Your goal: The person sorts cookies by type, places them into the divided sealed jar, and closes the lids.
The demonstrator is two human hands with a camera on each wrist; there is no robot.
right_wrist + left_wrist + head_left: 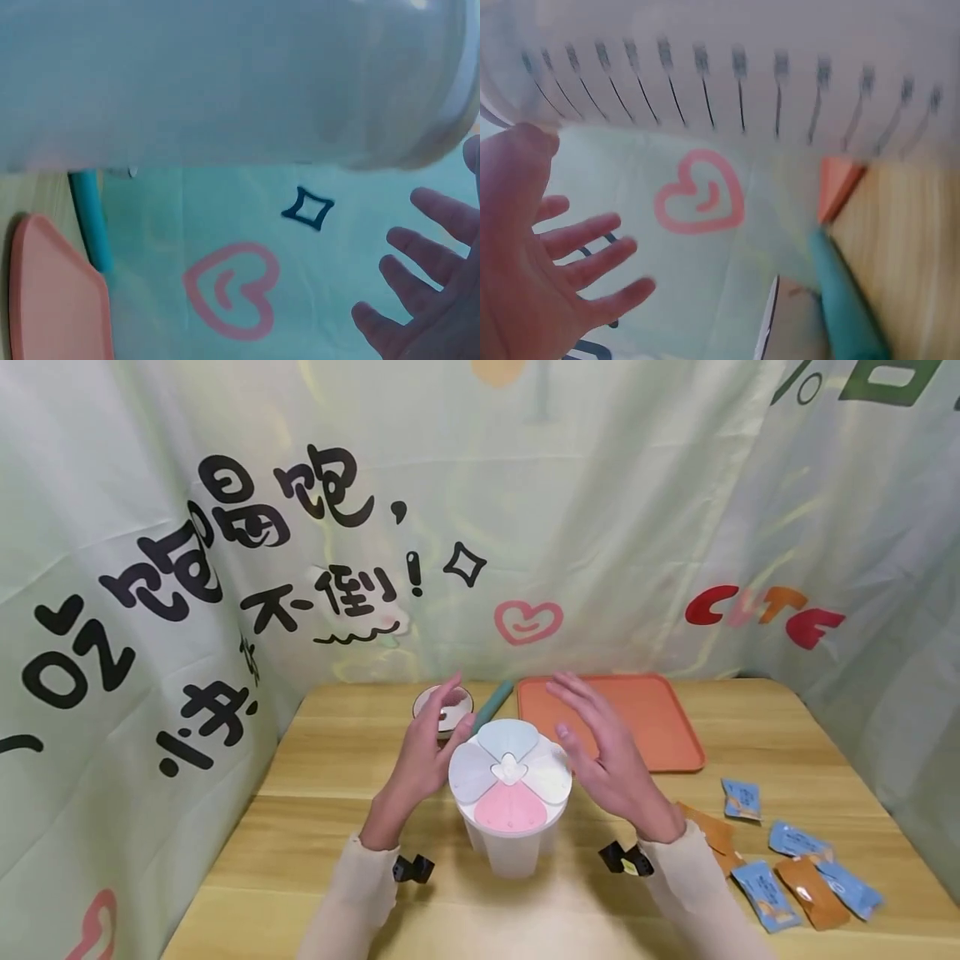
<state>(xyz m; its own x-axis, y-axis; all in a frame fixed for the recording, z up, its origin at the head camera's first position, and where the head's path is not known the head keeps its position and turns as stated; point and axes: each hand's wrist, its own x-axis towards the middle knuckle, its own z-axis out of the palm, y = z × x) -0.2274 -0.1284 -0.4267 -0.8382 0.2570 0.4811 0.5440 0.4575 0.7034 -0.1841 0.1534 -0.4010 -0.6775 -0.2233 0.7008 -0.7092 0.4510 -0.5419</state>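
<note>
A translucent storage canister (513, 857) stands upright on the table, topped by a round lid (512, 808) with petal-shaped flaps in pink, pale blue, grey and white. My left hand (420, 762) is at its left side, fingers spread and mostly straight; in the left wrist view the thumb (532, 142) is right at the lid's edge. On the other side, my right hand (613, 768) is held up with its fingers extended. Neither hand grips anything. Scale marks run along the canister's wall (720, 97) in the left wrist view.
Behind the canister lie an orange tray (645, 727), a teal cylindrical object (495, 700) and a round white item (456, 717) with a dark rim. Several blue packets (767, 896) and brown-orange packets (812, 893) are scattered at the right. Printed cloth (615, 543) hangs around the table.
</note>
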